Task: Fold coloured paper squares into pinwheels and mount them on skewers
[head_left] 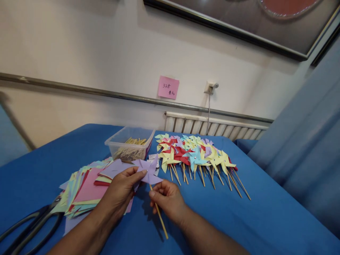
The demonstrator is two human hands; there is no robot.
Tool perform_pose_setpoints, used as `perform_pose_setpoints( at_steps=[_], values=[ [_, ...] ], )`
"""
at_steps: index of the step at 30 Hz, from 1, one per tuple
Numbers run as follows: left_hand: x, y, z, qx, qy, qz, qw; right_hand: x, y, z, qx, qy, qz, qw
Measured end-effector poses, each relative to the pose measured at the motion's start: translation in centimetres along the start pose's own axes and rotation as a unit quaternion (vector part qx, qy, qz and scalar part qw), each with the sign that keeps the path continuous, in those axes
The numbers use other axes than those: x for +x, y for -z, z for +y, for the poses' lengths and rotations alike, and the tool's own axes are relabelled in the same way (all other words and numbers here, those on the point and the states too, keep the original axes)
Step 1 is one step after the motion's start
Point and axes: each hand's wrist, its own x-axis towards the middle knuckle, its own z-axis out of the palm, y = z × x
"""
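Observation:
A purple paper pinwheel (150,169) on a thin wooden stick (162,223) is held up over the table. My left hand (122,187) pinches its paper, the thumb pressed at the pinwheel's centre. Just below the paper blades, my right hand (168,200) is closed with thumb and fingers round the stick. Beneath and beside my left wrist lies a stack of coloured paper sheets (87,186). Black-handled scissors (37,223) rest at the lower left, their blades hidden by the paper.
A clear plastic box (127,141) with many sticks stands behind the paper. Finished pinwheels (195,156) lie heaped at the back right of the blue-covered table (223,219). Behind are a radiator (212,125), a metal rail (106,92) and a pink note (168,87) on the wall.

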Motion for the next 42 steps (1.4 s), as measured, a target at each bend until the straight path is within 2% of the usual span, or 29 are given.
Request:
perform_pose_setpoints(
  at_steps=[6, 10, 26, 31, 36, 42],
  values=[
    [0.2, 0.2, 0.4, 0.014, -0.008, 0.020, 1.000, -0.2, 0.2, -0.2, -0.124, 0.057, 0.039, 0.990],
    [0.2, 0.1, 0.3, 0.009, -0.008, 0.018, 1.000, -0.4, -0.2, -0.5, -0.165, 0.043, 0.054, 0.984],
    [0.0, -0.4, -0.2, -0.034, -0.013, -0.015, 0.999, 0.3, 0.4, 0.6, -0.158, 0.046, 0.057, 0.985],
    [0.1, -0.3, -0.3, -0.035, -0.007, -0.008, 0.999, 0.4, 0.7, 0.3, -0.153, 0.050, 0.058, 0.985],
    [0.1, 0.1, -0.3, 0.007, 0.021, 0.033, 0.999, 1.2, 2.6, -0.7, -0.219, 0.069, 0.158, 0.960],
    [-0.1, 0.2, -0.4, 0.035, 0.026, 0.022, 0.999, 2.6, 6.9, -1.2, -0.286, 0.066, 0.252, 0.922]
  ],
)
